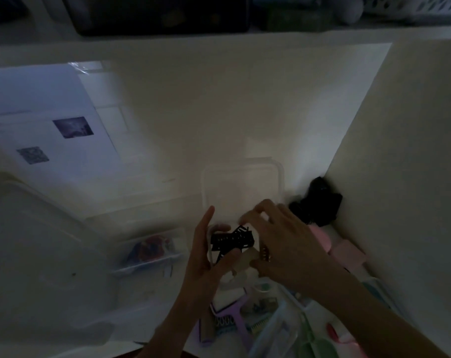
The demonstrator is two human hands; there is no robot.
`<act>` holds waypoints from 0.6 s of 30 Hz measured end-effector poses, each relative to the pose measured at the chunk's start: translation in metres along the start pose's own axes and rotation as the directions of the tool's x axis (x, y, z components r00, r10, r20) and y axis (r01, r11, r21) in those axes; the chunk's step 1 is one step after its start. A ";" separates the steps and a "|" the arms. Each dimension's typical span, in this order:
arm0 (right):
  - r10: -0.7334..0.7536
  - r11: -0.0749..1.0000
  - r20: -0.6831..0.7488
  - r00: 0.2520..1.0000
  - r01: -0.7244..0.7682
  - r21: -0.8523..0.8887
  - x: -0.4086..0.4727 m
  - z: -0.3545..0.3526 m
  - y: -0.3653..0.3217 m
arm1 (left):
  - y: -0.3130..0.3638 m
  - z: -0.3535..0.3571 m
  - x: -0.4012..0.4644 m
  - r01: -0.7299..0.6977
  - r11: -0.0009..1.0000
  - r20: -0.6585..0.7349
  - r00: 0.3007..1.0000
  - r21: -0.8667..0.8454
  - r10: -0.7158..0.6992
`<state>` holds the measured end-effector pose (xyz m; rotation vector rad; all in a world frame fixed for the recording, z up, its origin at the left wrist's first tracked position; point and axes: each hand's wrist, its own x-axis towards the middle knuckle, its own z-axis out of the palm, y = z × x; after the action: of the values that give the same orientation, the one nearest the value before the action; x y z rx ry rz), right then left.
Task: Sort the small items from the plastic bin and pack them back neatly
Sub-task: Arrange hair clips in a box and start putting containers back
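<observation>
- Between my two hands, above the near end of the white tabletop [167, 120], sits the black toothed plastic hair clip [231, 240]; it appears to rest in a small clear plastic container [211, 254] that my left hand [206, 259] cups from the left side.
- Left grip: thumb pressed against the container's near edge, fingers extended up along its left wall. Partly closed around the container, as best I can tell in this dim light.
- Right hand [284, 244]: fingers curled over the clip's right end; something small and ridged shows under the palm, but I cannot tell whether this grip is pinched on it or merely hovering.
- Key relation: the clip's long axis runs roughly left to right, spanning the gap between both grips, slightly tilted. The right fingertips are nearer its free end, so I judge the right hand does the placing while the left steadies.
- Clip appearance: matte black, comb-like teeth, rigid; edges blurred.
- Just beyond the hands lies a clear rectangular plastic lid [242, 182], flat on the tabletop.
- Nearer me, the clear plastic bin [278, 324] holds a lilac plastic comb [234, 316] and other pastel items, indistinct.
- Black crumpled fabric [317, 202] sits in the right corner, well apart from the clip.
</observation>
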<state>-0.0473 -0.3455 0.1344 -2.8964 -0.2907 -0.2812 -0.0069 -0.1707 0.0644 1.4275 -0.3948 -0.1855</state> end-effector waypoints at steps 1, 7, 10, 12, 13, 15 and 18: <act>-0.071 0.997 0.042 0.997 0.069 0.039 0.003 0.001 -0.001 | 0.001 0.000 -0.001 0.000 1.000 0.011 1.000 0.001 0.000; -0.179 0.951 -0.017 0.984 0.178 0.255 0.013 0.010 0.003 | -0.007 -0.001 0.003 0.075 0.993 -0.051 0.996 -0.092 -0.080; 0.076 0.901 -0.123 0.990 -0.015 0.433 0.007 0.006 0.006 | -0.011 -0.002 0.004 0.110 0.991 -0.077 0.990 -0.080 -0.116; 0.220 0.867 -0.147 0.964 -0.124 0.483 0.004 0.000 0.011 | -0.013 -0.004 0.004 0.116 0.990 -0.083 0.989 -0.077 -0.122; 0.269 0.858 -0.149 0.952 -0.166 0.486 0.003 -0.004 0.013 | -0.014 -0.006 0.003 0.120 0.990 -0.087 0.988 -0.078 -0.127; 0.362 0.798 -0.109 0.926 -0.247 0.550 0.003 -0.012 0.018 | -0.016 -0.010 0.003 0.142 0.986 -0.084 0.985 -0.083 -0.149; 0.441 0.687 0.036 0.897 -0.363 0.630 0.005 -0.021 0.018 | -0.017 -0.012 0.002 0.153 0.981 -0.058 0.985 -0.120 -0.161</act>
<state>-0.0422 -0.3668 0.1519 -2.1819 0.2478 -0.2219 0.0011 -0.1630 0.0466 1.3470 -0.2123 -0.2827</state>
